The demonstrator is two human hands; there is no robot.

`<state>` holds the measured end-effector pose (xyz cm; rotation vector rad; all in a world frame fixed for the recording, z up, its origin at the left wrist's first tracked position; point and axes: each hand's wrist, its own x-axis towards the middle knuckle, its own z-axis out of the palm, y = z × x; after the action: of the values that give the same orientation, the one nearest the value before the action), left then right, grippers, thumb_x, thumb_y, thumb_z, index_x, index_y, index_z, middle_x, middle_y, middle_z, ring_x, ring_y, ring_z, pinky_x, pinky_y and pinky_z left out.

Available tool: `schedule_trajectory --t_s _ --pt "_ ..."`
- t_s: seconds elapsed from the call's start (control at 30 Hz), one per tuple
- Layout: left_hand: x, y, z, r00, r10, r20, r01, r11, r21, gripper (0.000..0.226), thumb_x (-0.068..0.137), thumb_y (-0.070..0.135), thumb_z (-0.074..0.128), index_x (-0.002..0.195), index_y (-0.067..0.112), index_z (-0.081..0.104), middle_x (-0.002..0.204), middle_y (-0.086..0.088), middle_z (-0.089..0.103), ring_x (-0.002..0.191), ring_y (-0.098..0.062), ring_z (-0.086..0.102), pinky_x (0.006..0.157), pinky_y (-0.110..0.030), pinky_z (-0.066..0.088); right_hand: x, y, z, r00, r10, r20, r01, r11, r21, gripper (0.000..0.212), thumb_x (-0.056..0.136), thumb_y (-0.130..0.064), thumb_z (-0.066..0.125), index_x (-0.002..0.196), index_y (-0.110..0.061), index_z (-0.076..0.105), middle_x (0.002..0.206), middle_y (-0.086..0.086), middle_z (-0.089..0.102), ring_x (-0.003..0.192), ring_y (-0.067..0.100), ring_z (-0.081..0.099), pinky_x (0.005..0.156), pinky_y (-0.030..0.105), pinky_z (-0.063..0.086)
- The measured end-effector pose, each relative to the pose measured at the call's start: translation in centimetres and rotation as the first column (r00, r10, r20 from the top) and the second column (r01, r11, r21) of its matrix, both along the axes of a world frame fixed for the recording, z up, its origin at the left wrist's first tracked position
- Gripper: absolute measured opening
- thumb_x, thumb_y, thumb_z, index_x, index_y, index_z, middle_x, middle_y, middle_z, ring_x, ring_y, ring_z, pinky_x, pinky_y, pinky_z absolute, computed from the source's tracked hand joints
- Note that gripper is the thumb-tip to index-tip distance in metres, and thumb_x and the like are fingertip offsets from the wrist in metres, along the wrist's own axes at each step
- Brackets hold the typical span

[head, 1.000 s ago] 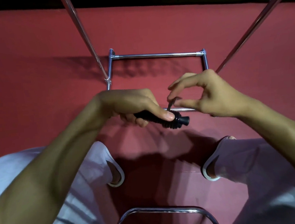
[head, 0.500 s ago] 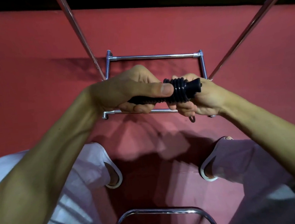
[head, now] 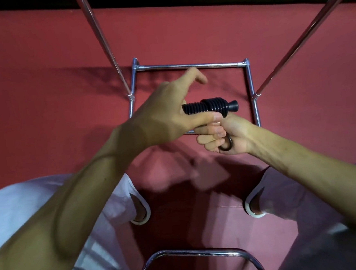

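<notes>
Above the red floor (head: pixel 41 81), just in front of the chrome frame (head: pixel 188 65): holding a black ribbed rubber boot (head: pixel 211 107) level in the air, wide end and stub nozzle pointing right. Kept up and clear of the lap, probably to keep both ends within reach and the ribs in plain sight while working with the dark ring (head: pixel 227 146). Steadying the boot with the left hand (head: pixel 163 119), thumb (head: pixel 203 120) laid flat and pressed along the underside, forefinger (head: pixel 196 76) stretched straight out and away, touching nothing. Hold of the other left fingers on the narrow end: impossible to tell, hidden behind the back of the hand. Keeping the right hand (head: pixel 232 130) tucked directly below the wide end, against the left thumb, fingers curled tight toward the palm and clamping the ring, only a lower arc of it visible. Seemingly parking the ring there to free the fingertips, yet close enough to bring to the nozzle at once. Impossible to say whether also propping the boot from below with the right thumb. Lower down, white trouser legs (head: pixel 29 210) at either side and a curved chrome bar (head: pixel 192 253) near the bottom edge.
</notes>
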<state>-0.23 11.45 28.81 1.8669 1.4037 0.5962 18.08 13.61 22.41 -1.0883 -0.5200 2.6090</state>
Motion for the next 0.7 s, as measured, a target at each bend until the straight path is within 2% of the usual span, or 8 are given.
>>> schedule_trajectory --t_s 0.07,0.17,0.27,0.37,0.47,0.57,0.63,0.7 --pt "0.1 0.1 -0.2 0.999 -0.034 -0.008 0.034 0.998 0.059 0.042 0.082 0.049 0.078 0.119 0.03 0.072 0.07 0.016 0.07 0.061 -0.005 0.062 0.059 -0.026 0.049 -0.1 0.0 0.6 1.0 -0.012 -0.018 0.012 0.999 -0.032 0.034 0.084 -0.004 0.037 0.053 -0.02 0.041 0.04 -0.008 0.03 0.041 0.004 0.014 0.041 0.017 0.01" --pt "0.5 0.3 -0.6 0.991 0.013 0.134 -0.01 1.0 -0.025 0.028 0.086 0.04 0.077 0.11 0.026 0.079 0.084 0.008 0.078 0.074 -0.006 0.071 0.071 -0.03 0.057 -0.5 0.2 1.4 1.0 0.009 0.018 -0.01 0.999 0.035 0.04 0.086 -0.009 0.039 0.048 -0.02 0.042 0.04 -0.008 0.028 0.037 0.003 0.017 0.04 0.018 0.009" --pt "0.6 0.6 -0.4 0.96 0.091 0.263 -0.082 0.996 -0.042 0.018 0.091 0.029 0.076 0.099 0.014 0.082 0.062 0.009 0.07 0.053 -0.003 0.061 0.054 -0.024 0.047 -1.0 0.6 1.8 0.95 -0.125 0.285 -0.006 0.909 0.417 0.047 0.104 -0.016 0.037 0.059 -0.014 0.05 0.042 -0.004 0.03 0.036 0.006 0.022 0.039 0.019 0.012" --pt "0.8 1.2 0.5 0.913 0.236 0.332 -0.218 0.972 -0.091 0.03 0.095 0.034 0.073 0.083 0.007 0.08 0.05 -0.017 0.055 0.037 -0.011 0.038 0.043 -0.02 0.028 -0.8 1.3 2.1 0.809 -0.439 0.391 -0.039 0.624 0.781 0.039 0.107 -0.021 0.05 0.074 -0.002 0.058 0.044 0.0 0.038 0.039 0.01 0.03 0.043 0.021 0.023" --pt "0.8 1.6 1.3 0.855 0.373 0.36 -0.29 0.92 -0.264 0.039 0.095 0.047 0.067 0.079 0.013 0.079 0.054 -0.019 0.052 0.034 -0.015 0.03 0.039 -0.017 0.023 0.5 1.4 2.6 0.713 -0.613 0.339 -0.298 0.173 0.939 0.037 0.099 -0.031 0.062 0.072 -0.006 0.058 0.054 0.008 0.046 0.051 0.014 0.039 0.053 0.031 0.032" --pt "0.8 1.8 1.4 0.814 0.451 0.366 -0.316 0.872 -0.373 0.044 0.092 0.054 0.068 0.072 0.015 0.07 0.057 -0.018 0.053 0.036 -0.016 0.027 0.042 -0.018 0.021 1.7 1.2 3.1 0.667 -0.672 0.322 -0.585 -0.205 0.785 0.023 0.091 -0.033 0.07 0.084 -0.012 0.062 0.06 -0.004 0.054 0.053 0.02 0.05 0.054 0.034 0.042" --pt "0.7 1.9 1.2 0.79 0.495 0.362 -0.343 0.846 -0.408 0.047 0.09 0.056 0.069 0.077 0.012 0.067 0.058 -0.017 0.053 0.037 -0.016 0.027 0.043 -0.018 0.02 2.0 1.4 2.9 0.624 -0.724 0.295 -0.681 -0.318 0.66 0.019 0.095 -0.032 0.067 0.089 -0.014 0.068 0.067 -0.003 0.061 0.059 0.023 0.059 0.05 0.035 0.043" --pt "0.6 2.1 1.1 0.777 0.516 0.361 -0.36 0.834 -0.418 0.049 0.089 0.057 0.07 0.081 0.009 0.067 0.058 -0.017 0.053 0.037 -0.016 0.028 0.042 -0.017 0.021 2.0 1.6 2.9 0.554 -0.783 0.284 -0.765 -0.343 0.545 0.027 0.101 -0.036 0.06 0.088 -0.016 0.071 0.068 -0.001 0.061 0.061 0.027 0.059 0.048 0.032 0.035"
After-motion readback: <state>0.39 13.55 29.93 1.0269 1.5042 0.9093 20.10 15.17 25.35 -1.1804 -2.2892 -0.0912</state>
